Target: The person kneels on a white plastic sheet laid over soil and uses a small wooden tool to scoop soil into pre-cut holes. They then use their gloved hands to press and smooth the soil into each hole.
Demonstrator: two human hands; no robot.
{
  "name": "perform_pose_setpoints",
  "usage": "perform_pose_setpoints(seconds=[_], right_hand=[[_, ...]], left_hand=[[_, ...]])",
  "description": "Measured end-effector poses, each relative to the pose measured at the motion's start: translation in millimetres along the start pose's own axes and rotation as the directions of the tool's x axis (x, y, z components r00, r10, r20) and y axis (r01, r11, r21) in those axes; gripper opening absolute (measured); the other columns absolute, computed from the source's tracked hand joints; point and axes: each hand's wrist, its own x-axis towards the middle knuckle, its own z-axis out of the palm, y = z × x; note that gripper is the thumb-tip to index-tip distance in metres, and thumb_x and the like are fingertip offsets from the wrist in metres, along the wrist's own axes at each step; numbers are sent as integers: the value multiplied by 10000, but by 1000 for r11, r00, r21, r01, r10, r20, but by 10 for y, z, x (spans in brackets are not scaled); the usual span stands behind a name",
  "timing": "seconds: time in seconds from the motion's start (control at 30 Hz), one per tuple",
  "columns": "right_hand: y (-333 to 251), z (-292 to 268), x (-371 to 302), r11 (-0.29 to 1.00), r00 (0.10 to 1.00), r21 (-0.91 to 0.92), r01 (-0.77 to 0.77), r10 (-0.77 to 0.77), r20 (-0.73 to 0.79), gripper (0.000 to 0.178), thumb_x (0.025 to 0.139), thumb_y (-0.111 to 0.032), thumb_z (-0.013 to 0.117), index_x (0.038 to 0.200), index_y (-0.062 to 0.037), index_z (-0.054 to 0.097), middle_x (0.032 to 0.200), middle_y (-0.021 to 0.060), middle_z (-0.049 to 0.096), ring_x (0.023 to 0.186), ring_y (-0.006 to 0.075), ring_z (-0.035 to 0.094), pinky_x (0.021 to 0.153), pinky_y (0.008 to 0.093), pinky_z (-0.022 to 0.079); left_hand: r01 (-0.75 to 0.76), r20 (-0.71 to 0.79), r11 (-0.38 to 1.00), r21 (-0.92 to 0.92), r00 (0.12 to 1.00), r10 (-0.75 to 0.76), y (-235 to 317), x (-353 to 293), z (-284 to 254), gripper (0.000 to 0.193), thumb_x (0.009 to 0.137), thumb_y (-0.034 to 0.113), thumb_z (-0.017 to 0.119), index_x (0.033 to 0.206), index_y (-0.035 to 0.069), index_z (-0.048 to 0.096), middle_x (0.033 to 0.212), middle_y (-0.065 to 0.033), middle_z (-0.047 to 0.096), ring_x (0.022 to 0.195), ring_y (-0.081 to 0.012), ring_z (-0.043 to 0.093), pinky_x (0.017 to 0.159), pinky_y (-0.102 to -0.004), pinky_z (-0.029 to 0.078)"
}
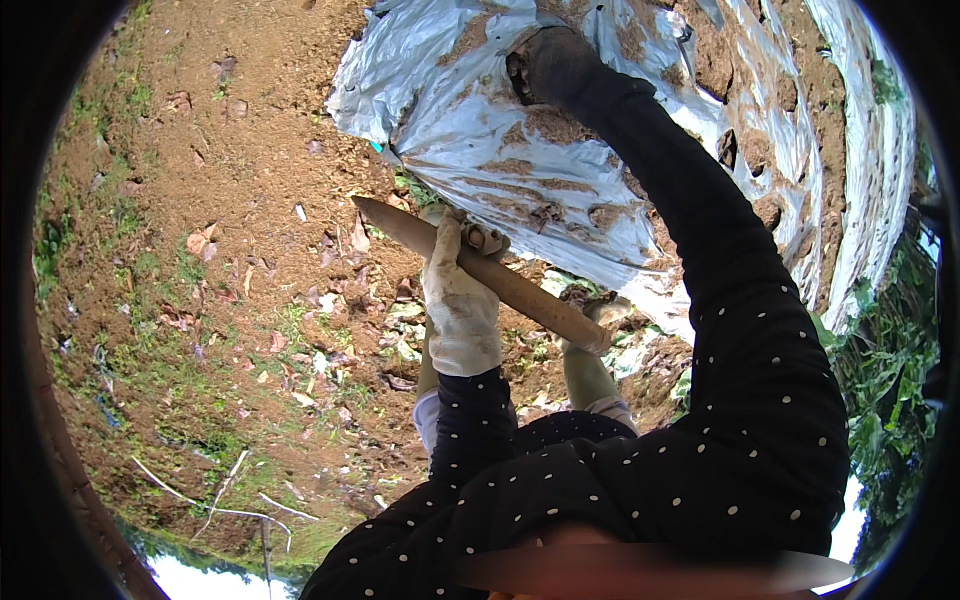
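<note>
The left hand [460, 310] wraps its grip round a pointed wooden stake [525, 293] near the plastic sheet [430, 90]'s closest edge; I can't tell the right hand [560, 68]'s grip, over the sheet.

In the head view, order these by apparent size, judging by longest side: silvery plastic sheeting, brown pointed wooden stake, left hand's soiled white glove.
1. Silvery plastic sheeting, spreading far across the view.
2. Brown pointed wooden stake, longer but slimmer than the glove.
3. Soiled white glove on the left hand, shortest.
</note>
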Motion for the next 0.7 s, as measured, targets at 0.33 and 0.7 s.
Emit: perform_pose_setpoints(seconds=[0.33,0.7], right_hand=[[-18,-133,98,975,986,211,-69,34,162,205,784,-193,595,960,-102,649,742,118,642,688,306,630,659,438,506],[-75,-107,-31,992,988,49,-113,107,114,537,760,-230,761,1271,-171,604,1257,182,585,1078,388,620,902,489,524]], left_hand=[[22,-44,999,-45,999,-24,11,-14,153,150,944,157,609,1033,58,539,717,-28,504,604,-158,486,623,-348,499],[53,93,991,-119,995,-42,34,31,114,161,947,159,612,1047,55,540,724,-29,523,606,-163,493,628,-357,482]])
